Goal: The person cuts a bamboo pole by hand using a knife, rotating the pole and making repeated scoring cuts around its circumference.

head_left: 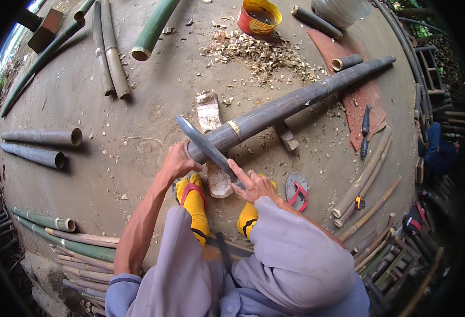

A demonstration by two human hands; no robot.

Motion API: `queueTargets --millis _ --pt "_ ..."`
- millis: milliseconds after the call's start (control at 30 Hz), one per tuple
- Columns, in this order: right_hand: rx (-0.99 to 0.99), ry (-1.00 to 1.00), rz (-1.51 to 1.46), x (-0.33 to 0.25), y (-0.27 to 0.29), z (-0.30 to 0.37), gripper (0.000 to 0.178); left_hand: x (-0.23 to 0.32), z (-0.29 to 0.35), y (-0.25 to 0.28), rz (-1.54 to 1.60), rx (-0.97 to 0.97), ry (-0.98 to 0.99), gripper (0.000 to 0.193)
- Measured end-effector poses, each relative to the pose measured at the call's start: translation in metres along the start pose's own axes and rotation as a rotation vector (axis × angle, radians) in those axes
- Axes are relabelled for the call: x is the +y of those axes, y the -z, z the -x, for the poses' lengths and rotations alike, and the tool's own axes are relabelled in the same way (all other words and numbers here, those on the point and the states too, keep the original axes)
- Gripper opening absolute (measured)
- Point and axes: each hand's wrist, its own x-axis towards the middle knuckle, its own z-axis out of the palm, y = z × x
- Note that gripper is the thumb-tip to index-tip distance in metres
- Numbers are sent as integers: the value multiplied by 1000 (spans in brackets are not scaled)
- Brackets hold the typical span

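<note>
A long dark bamboo pole [280,112] slants from in front of me toward the far right, with a pale shaved ring near its close end. My left hand [178,159] is closed around that near end. In my right hand [254,186] is a machete [205,142], its broad blade lying across the pole beside my left hand. The right fingers wrap the handle, which is mostly hidden, with one finger stretched along the blade. Beneath the pole sits a pale, chopped wooden block [208,112]. A smaller wood block [285,136] sits under it further along.
Wood chips [266,58] lie heaped beside a red-yellow bucket [259,18] of dark liquid. Bamboo lengths [37,137] rest at left, others [364,174] at right near a tape measure [359,202]. A loose sandal [296,191] is by my foot. Someone sits at far right.
</note>
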Motion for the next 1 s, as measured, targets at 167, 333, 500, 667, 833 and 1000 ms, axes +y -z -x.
queueTargets --millis 167,333,500,667,833,1000 --pt "430 -473 -641 23 31 -26 78 -10 16 -40 -86 353 -231 69" --pt "125 -21 -135 19 5 -5 78 -7 7 -24 -70 233 -194 65" --pt "87 -223 -288 -12 8 -4 80 -2 -3 -21 10 143 -210 61" --pt "292 -289 -388 33 27 -29 80 -8 -2 -20 1 193 -226 62" --pt "-17 100 -75 13 18 8 76 -5 -6 -9 55 37 -115 68" --pt "305 -274 -477 42 37 -23 81 0 -9 -4 32 -48 -35 66"
